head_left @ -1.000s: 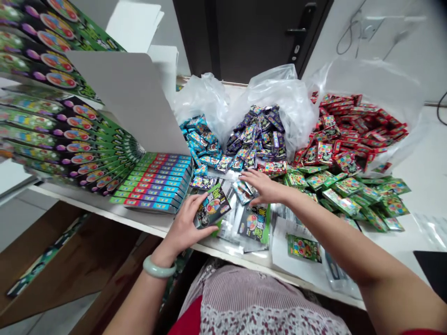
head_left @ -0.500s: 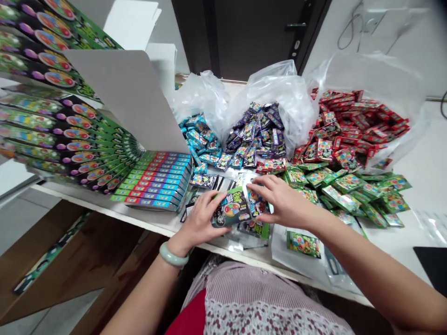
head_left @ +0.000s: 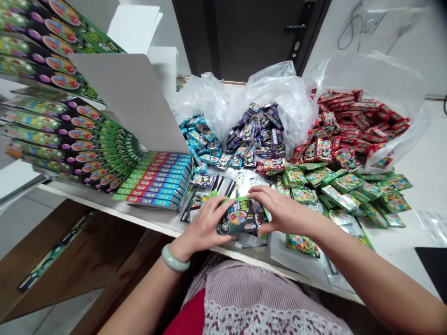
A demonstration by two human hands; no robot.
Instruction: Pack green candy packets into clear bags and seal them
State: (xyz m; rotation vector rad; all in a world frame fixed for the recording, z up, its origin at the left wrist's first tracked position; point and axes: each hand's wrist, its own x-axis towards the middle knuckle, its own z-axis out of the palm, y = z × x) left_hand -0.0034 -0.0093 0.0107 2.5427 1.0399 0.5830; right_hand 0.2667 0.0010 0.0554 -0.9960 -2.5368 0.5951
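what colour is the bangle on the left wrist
The bangle is pale green; it shows in the head view, the only one.

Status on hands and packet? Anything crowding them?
Left hand gripping black packet. Right hand at its right end, grip unclear. Packet's printed face toward camera. Green packets heaped close beyond right hand.

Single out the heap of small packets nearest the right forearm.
The green heap, the only green one, spread in front of the red heap; the purple heap and blue heap lie farther back, to the left.
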